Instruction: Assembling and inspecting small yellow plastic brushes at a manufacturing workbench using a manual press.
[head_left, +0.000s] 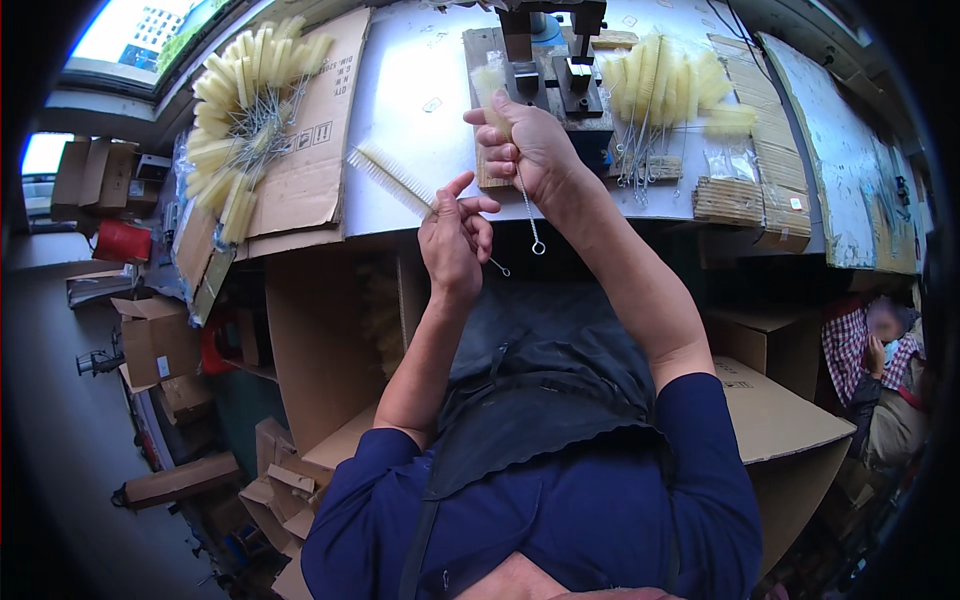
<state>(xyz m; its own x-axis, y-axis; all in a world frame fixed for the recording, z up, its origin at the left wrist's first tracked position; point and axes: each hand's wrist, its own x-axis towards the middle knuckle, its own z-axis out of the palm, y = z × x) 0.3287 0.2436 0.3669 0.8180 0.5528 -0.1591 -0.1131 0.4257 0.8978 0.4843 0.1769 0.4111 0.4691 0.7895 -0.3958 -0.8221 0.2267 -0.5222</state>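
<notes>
My left hand (458, 240) is closed lightly round the wire stem of a bottle brush (390, 178). Its pale bristles slant up and left over the white tabletop, and its small end loop shows below my fingers. Higher and to the right, my right hand (535, 145) grips a second bottle brush (488, 80). That one's bristle head rises above my fist beside the dark metal press (545, 85). Its twisted wire hangs below the hand and ends in a ring. The stretch of each stem inside the fingers is hidden.
Pale yellow brushes lie heaped on cardboard (325, 130) at the left. Another brush pile (665, 85) lies right of the press, near stacked cardboard strips (728, 200). Open cartons (320, 350) stand under the table's edge. A person (880, 370) sits far right.
</notes>
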